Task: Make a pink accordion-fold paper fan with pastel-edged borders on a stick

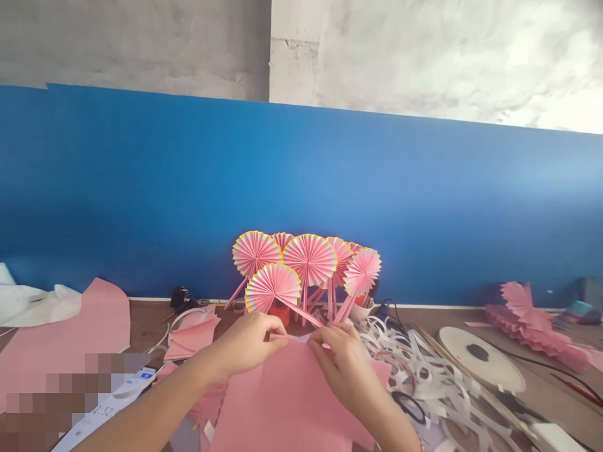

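Head view, single frame. We see both hands low in the middle, over a wooden table (141,323). Left hand (249,342) has its fingers curled and pinched on the far edge of a pink sheet (282,402). Right hand (346,364) is pinched on the same edge just beside it, fingertips nearly meeting those of the left. The sheet lies flat on the table in front of us, its near part running out of the bottom of the frame.

Just behind the hands we note a cluster of pink pleated fans (306,263) on sticks, standing upright against the blue wall (301,176). Right of the sheet lies a tangle of white strips (424,376), and beyond it a flat white disc (480,361) with a dark centre. Far right lies a folded pink piece (532,320). Left of the hands sit a small stack of pink cuts (191,336) and a large pink paper (70,329). White cloth (28,301) lies at the far left edge.
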Motion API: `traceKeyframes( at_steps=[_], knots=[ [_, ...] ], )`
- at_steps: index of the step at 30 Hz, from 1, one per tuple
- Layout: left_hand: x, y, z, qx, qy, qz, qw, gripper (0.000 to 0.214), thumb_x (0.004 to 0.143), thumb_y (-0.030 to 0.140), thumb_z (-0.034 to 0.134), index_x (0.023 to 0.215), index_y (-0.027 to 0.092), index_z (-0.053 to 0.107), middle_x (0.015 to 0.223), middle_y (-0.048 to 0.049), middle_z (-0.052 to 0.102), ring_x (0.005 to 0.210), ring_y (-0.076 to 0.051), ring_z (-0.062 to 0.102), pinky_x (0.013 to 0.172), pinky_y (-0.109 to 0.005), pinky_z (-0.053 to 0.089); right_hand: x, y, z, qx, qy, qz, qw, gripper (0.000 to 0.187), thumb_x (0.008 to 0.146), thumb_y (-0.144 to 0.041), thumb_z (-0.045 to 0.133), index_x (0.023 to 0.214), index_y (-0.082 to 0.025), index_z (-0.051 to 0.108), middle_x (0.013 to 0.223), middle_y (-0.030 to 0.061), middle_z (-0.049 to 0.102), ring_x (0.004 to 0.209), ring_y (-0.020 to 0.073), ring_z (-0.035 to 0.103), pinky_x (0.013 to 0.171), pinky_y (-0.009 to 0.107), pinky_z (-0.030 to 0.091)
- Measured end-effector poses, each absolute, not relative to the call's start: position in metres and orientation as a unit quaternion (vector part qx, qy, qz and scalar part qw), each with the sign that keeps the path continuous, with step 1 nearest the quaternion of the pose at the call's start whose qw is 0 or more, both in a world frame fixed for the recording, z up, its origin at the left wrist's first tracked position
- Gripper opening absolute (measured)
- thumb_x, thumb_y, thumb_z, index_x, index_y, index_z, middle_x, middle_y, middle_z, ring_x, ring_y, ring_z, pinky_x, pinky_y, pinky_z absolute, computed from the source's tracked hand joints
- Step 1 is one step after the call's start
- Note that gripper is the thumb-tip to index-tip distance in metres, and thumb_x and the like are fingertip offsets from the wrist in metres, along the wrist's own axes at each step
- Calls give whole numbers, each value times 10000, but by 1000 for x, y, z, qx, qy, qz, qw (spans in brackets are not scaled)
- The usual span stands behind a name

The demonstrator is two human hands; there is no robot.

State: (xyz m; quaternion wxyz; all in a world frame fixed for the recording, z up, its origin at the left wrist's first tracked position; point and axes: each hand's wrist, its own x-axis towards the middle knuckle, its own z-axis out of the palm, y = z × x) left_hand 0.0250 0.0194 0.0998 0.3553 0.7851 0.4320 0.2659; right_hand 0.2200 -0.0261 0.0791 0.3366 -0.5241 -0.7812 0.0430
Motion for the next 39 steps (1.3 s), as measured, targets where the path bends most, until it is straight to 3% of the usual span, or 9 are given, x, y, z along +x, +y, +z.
traceKeyframes(
  at_steps=[7,15,19,21,23,25,28,34,39],
  knots=[
    [7,23,111,759,428,253,420,263,733,339,594,544,174,672,466,35,471,441,-102,344,454,-231,220,237,-21,87,-509,-803,72,302,249,932,-236,419,743,-206,579,759,26,674,754,186,590,755,309,401],
    [-40,34,134,733,490,264,390,226,678,351,642,592,161,729,560,4,629,519,-140,509,515,-224,366,310,4,82,-623,-730,-1,282,305,888,-284,378,730,-196,624,651,57,677,616,216,617,591,302,412],
    [-25,18,146,777,498,211,321,225,730,320,558,658,189,725,518,38,584,479,-125,470,470,-213,318,279,-9,87,-530,-755,-40,384,286,903,-333,429,1013,-193,653,975,98,712,917,239,637,788,336,454],
    [-8,6,153,816,482,175,266,236,749,272,509,644,198,707,515,49,567,459,-108,436,449,-213,266,247,-22,89,-481,-797,-27,366,296,862,-322,544,1126,-206,615,1014,86,695,939,228,614,808,332,441],
    [8,-6,158,848,455,167,216,248,763,236,485,624,204,687,536,47,587,478,-103,445,456,-217,243,222,-34,89,-451,-822,-9,348,183,896,-219,492,879,-218,674,750,26,684,732,174,601,741,303,418],
    [18,-13,160,873,426,170,166,281,792,214,457,608,211,670,545,47,599,498,-103,456,478,-222,241,209,-43,89,-446,-826,-4,344,277,910,-164,442,751,-202,665,625,11,635,627,151,554,695,293,393],
    [17,-11,163,887,405,172,139,306,824,220,445,608,222,662,550,50,604,521,-108,492,484,-221,249,212,-48,93,-437,-823,16,361,268,911,-163,444,769,-193,670,637,14,648,614,143,547,698,291,386],
    [-38,25,172,743,526,361,204,289,831,401,510,750,190,689,673,-8,691,628,-167,639,617,-246,447,243,-37,101,-516,-731,173,412,286,872,-365,515,726,-196,695,696,35,693,681,187,589,669,295,425],
    [-43,7,130,591,485,433,477,698,775,618,551,1315,187,456,1215,-140,632,1023,-262,637,807,-352,509,238,-29,94,-512,-510,415,553,397,768,-544,611,842,-158,670,681,41,684,593,179,601,535,261,451]
  ],
)
